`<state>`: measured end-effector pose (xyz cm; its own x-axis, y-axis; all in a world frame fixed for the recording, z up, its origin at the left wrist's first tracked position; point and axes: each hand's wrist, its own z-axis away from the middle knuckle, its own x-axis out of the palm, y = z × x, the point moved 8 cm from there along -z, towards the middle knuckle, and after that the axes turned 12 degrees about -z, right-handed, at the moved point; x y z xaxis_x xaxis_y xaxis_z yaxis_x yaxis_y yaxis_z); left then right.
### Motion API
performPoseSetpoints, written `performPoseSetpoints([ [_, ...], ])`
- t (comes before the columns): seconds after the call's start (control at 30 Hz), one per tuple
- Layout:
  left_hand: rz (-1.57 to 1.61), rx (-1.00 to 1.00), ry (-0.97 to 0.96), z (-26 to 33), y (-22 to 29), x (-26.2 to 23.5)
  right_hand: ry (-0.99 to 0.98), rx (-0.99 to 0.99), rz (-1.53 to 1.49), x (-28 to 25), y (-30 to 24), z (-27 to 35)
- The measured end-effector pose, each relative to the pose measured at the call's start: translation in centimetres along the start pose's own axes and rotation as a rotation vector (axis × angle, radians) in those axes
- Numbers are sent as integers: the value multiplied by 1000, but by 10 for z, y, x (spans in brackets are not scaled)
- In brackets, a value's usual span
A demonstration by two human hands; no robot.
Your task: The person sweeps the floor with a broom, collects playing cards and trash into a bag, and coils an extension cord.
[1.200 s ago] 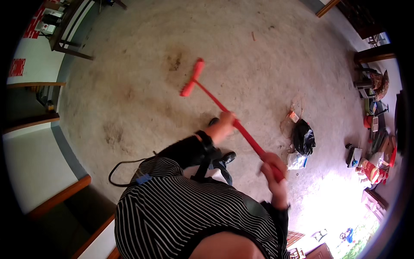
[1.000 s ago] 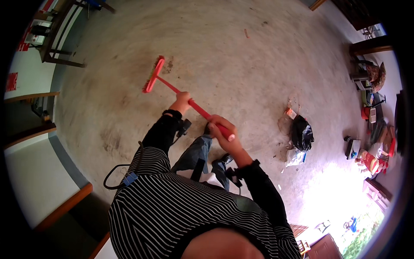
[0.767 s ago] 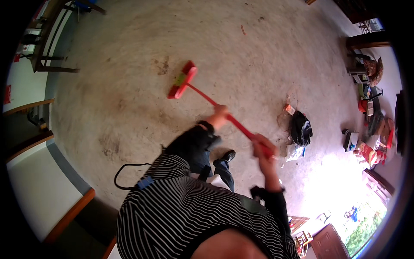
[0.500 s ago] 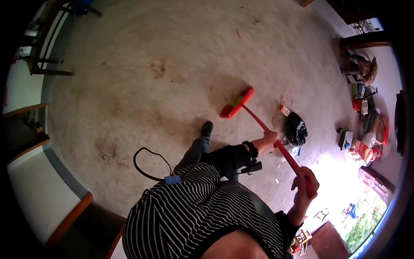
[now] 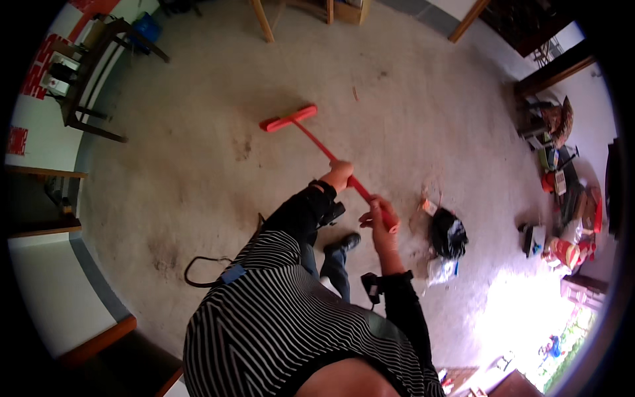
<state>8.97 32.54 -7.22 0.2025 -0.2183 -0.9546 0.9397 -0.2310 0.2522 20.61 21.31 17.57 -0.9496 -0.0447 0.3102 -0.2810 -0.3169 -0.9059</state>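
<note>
A red broom (image 5: 316,143) slants across the middle of the view, its wide head up and to the left over the concrete floor. My left hand (image 5: 340,174) is wrapped round the handle partway along. Lower and to the right, my right hand (image 5: 381,217) closes on the thicker end of the same handle, with some fingers lifted away from it. I cannot tell whether the bristles touch the floor. Dark stains (image 5: 243,147) mark the floor just below the broom head.
To the right lie a black plastic bag (image 5: 448,233), a clear bag (image 5: 442,270) and scattered litter (image 5: 430,206). A dark table (image 5: 109,56) stands far left. Wooden furniture legs (image 5: 262,20) show at the far edge. Assorted household items (image 5: 562,198) line the right wall, near a bright doorway.
The broom has swung left and away from me, with both hands moving left along with it. My view has shifted, bringing furniture at the far side into sight.
</note>
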Motion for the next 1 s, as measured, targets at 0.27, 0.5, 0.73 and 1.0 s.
performPoseSetpoints([
  [0.27,512,247,3,56,271,62,440,11,188,-174,-77,76],
  [0.5,2063,-926,-585,19,394,-30,208,-250,463,-149,-242,102],
  [0.73,2144,-499,-52,26,256,-212,-68,-366,496,-70,-264,74],
  [1.0,1152,-371,270,-97,-42,-137,-299,-188,106,-14,-108,-125],
])
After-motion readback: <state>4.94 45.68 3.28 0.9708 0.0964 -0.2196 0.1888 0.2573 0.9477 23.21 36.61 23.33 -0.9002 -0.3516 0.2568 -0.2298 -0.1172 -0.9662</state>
